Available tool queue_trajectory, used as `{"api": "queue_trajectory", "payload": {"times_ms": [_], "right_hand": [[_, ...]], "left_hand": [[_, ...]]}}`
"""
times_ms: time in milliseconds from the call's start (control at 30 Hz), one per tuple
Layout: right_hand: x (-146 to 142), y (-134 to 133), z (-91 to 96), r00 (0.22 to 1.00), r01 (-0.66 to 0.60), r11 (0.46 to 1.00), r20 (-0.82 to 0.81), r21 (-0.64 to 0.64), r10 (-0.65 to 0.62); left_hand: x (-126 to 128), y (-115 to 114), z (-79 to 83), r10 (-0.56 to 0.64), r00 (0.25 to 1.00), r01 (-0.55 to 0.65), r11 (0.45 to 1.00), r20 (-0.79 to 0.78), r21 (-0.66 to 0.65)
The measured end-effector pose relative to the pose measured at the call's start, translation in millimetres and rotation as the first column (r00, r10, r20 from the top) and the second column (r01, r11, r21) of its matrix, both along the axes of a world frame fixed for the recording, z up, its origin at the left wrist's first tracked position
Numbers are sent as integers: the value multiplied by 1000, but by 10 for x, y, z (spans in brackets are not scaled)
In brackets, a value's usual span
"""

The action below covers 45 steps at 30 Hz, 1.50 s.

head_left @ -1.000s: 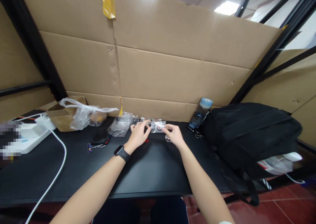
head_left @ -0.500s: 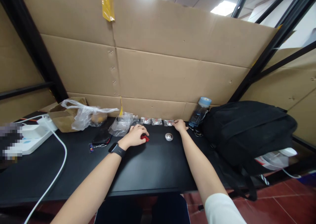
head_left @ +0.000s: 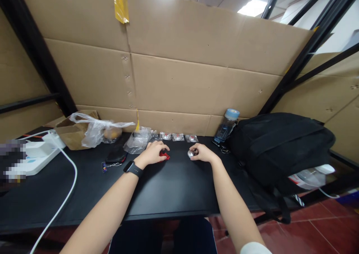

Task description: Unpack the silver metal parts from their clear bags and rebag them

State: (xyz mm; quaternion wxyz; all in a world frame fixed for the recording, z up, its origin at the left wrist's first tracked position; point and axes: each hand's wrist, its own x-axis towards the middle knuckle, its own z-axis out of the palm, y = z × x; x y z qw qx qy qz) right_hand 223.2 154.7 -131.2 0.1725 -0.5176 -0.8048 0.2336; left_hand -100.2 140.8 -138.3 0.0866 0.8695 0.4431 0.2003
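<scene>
My left hand (head_left: 153, 153), with a dark watch on its wrist, rests on the black table, its fingers curled over a small bundle of red cord (head_left: 165, 156). Part of the bundle is hidden under the hand. My right hand (head_left: 204, 153) has its thumb and fingertips around the edge of a small round silver object (head_left: 191, 153) on the table. Its exact kind is too small to make out. Behind the hands, by the cardboard wall, lie three small clear packets, among them a right-hand packet (head_left: 192, 138) and a middle packet (head_left: 178, 137), with round silver pieces inside.
Crumpled clear plastic bags (head_left: 138, 141), a black pouch (head_left: 115, 155) with a keychain, a tied plastic bag (head_left: 97, 130) and a power strip (head_left: 36, 160) with a white cable are on the left. A water bottle (head_left: 226, 126) and black backpack (head_left: 283, 149) stand on the right.
My right hand has left the right-hand packet by the wall and come nearer, onto the round silver object. My left hand has stayed at the red cord.
</scene>
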Motion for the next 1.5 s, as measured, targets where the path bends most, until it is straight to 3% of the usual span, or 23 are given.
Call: {"api": "queue_trajectory", "payload": {"times_ms": [433,567,733,867,1067,1500], "right_hand": [[-20,-67,25,997,-18,981,-70,192,32],[-53,-86,48,993,-30,979,-110,202,54],[-79,-107,64,991,-46,977,-117,207,71],[-160,-124,56,978,-75,975,-173,211,113],[-438,-209,60,923,-116,963,-331,241,194],[-522,-246,60,914,-145,963,-342,228,218]], "left_hand": [[-32,-17,66,37,999,-37,999,-26,-33],[-127,0,99,-4,1000,3,999,-17,-50],[-166,-5,55,34,998,-40,994,-56,-104],[-115,-38,33,-34,998,29,995,-54,-93],[-58,-85,129,-84,996,84,996,14,-35],[176,-209,128,-178,982,173,982,-64,-76]]}}
